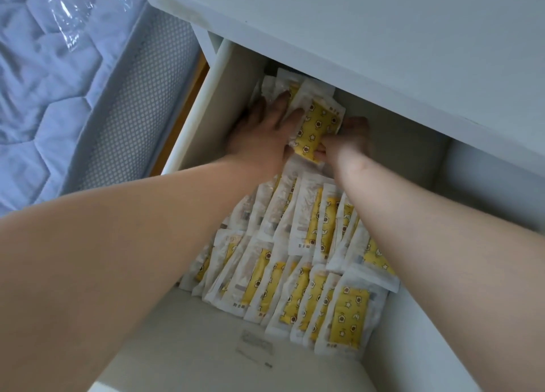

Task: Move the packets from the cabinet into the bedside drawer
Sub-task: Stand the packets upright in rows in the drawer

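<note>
Two bare hands work at the back of the open white bedside drawer (pixel 203 108). The left hand (pixel 259 135) lies flat with fingers spread, pressing down a stack of clear-wrapped packets with yellow star-printed contents (pixel 283 88), likely to stop them sliding. The right hand (pixel 345 144) pinches one such packet (pixel 317 126) by its near end, apparently tucking it into the row. Many more packets (pixel 309 259) fill the drawer's near part in overlapping rows, beside the quilted bed (pixel 53 82).
</note>
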Demonstrator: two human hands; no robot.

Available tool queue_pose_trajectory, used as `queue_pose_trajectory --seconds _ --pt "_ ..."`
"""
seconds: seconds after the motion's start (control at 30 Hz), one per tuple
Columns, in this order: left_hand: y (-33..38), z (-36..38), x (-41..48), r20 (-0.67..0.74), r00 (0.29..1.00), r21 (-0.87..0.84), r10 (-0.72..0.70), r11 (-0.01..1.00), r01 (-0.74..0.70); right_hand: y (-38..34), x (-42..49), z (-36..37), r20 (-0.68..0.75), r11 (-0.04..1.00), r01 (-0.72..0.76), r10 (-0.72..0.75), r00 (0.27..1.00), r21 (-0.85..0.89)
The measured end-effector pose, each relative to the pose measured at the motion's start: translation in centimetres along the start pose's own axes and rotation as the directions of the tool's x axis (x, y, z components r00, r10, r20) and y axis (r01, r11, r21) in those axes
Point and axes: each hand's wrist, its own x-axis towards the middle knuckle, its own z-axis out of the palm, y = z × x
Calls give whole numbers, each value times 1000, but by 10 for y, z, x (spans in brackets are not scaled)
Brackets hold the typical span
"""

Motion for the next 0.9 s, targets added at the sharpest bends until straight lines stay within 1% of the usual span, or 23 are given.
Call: queue_pose_trajectory --seconds 0.07,0.1,0.17,0.23,0.27,0.33,0.4,0.5,0.57,0.67,0.73,0.8,0.9 --pt "-2 1 3 -51 999 21 -9 1000 10 -3 4 3 12 1000 28 -27 1000 -11" --pt "-1 2 4 -76 997 18 -19 1000 20 -4 6 7 -17 999 43 -43 999 10" --pt "0 5 4 -101 994 11 -31 999 33 1 15 14 -80 1000 17 -16 997 8" --pt "-2 7 4 -100 994 -12 -47 999 46 7 21 19 -55 991 81 -87 995 -105" --pt "-5 8 5 -99 994 -21 -50 999 48 8 18 18 -17 979 108 -113 993 -172" --pt "-7 9 5 -81 995 -30 -51 998 48 7 12 17 17 966 104 -103 995 -238" --pt "-5 11 2 -54 997 -68 -60 996 56 8 7 15 23 964 87 -84 996 -252" --pt "4 11 -10 -11 996 -134 -88 987 86 13 -4 9 29 981 34 -29 999 -190" --pt "8 7 -23 34 991 -188 -129 973 133 15 -22 5 12 988 -5 7 1000 -157" --pt "14 -3 -45 88 980 -282 -179 939 197 15 -58 -1 29 996 -35 38 999 -84" --pt "18 -12 -62 89 976 -328 -197 920 215 13 -87 -3 37 998 -69 68 997 14" --pt "23 -25 -80 67 979 -406 -191 892 202 6 -115 -7 48 988 -119 115 992 101" --pt "25 -56 -106 43 976 -538 -214 818 203 -14 -153 -12 90 976 -141 128 988 165"
